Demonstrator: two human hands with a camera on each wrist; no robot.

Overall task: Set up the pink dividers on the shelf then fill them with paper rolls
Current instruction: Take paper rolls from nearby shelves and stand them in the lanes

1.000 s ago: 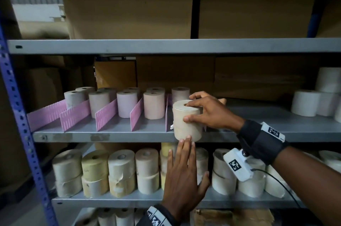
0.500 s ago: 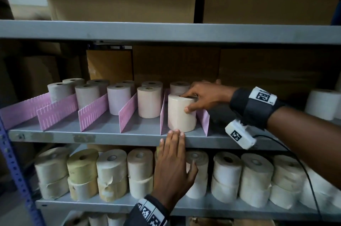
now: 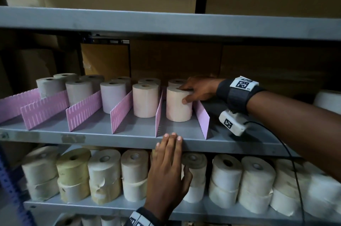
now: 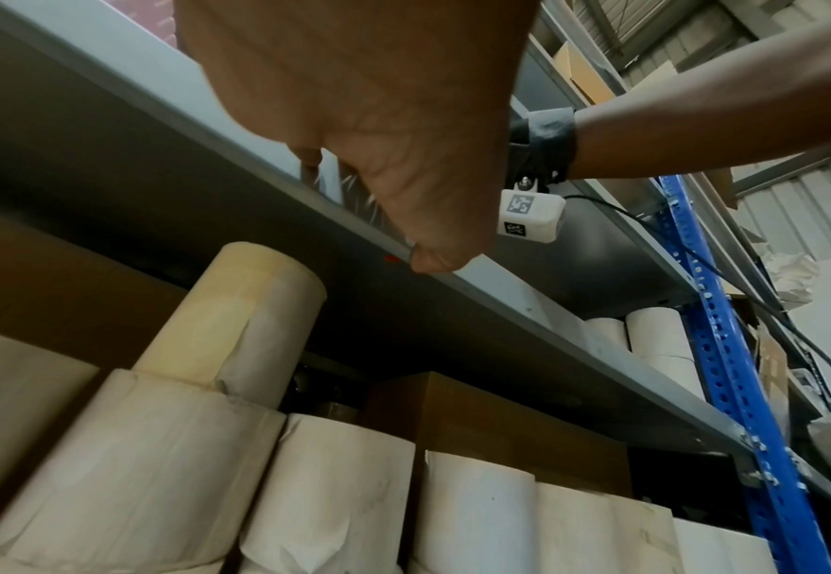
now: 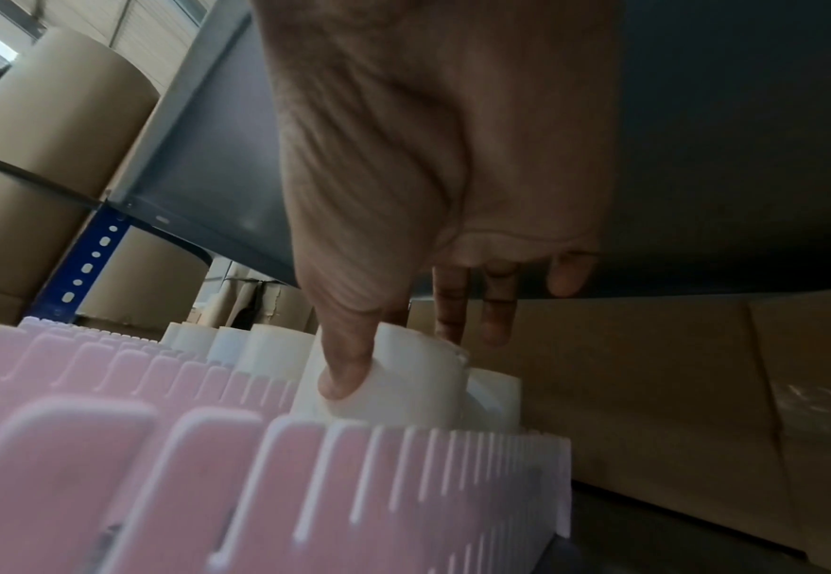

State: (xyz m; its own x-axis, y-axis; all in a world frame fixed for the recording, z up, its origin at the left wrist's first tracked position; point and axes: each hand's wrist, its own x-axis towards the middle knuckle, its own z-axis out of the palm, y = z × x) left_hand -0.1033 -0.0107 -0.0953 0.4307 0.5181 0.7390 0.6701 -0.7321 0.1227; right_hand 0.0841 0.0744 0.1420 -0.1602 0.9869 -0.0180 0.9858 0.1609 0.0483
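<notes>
We note the right hand [image 3: 198, 90] gripping a paper roll [image 3: 178, 105], thumb on its side, fingers over its top; the roll stands upright between two pink dividers [image 3: 202, 116]. The left hand [image 3: 167, 170] lies flat-fingered against the shelf [image 3: 230, 145] edge.

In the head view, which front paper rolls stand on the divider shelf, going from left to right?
Grey-beige paper roll → second grey-beige roll → pale lilac roll → pale peach roll → peach roll gripped by the right hand, between the last two pink slotted dividers.
</notes>
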